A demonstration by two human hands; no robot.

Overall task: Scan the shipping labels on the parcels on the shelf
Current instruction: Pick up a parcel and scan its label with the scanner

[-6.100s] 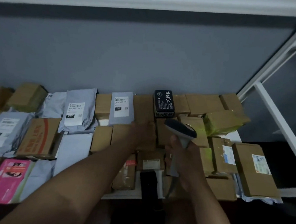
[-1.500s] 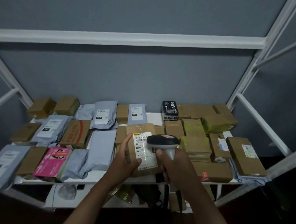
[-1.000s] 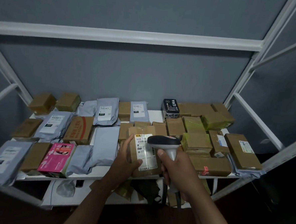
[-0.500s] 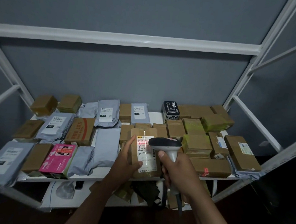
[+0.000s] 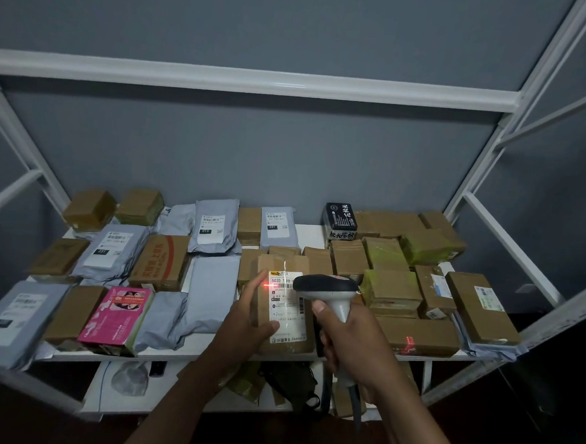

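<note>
Brown cardboard parcel (image 5: pixel 277 337) stands tilted up at the front of the white shelf (image 5: pixel 187 349). Its left side hides under the left hand (image 5: pixel 244 318), which grips it. The white shipping label (image 5: pixel 286 307) has tiny print, hard to read, and a red dot of light. The right hand (image 5: pixel 349 342) grips a barcode scanner (image 5: pixel 328 292) that covers the label's right edge.

The label-bearing brown cardboard parcel (image 5: pixel 281 301) stands at the white shelf's (image 5: pixel 309 235) front edge, mid-width; the pink printed box (image 5: pixel 117 315) lies left (front edge too), the black lettered box (image 5: pixel 339 220) behind.
</note>
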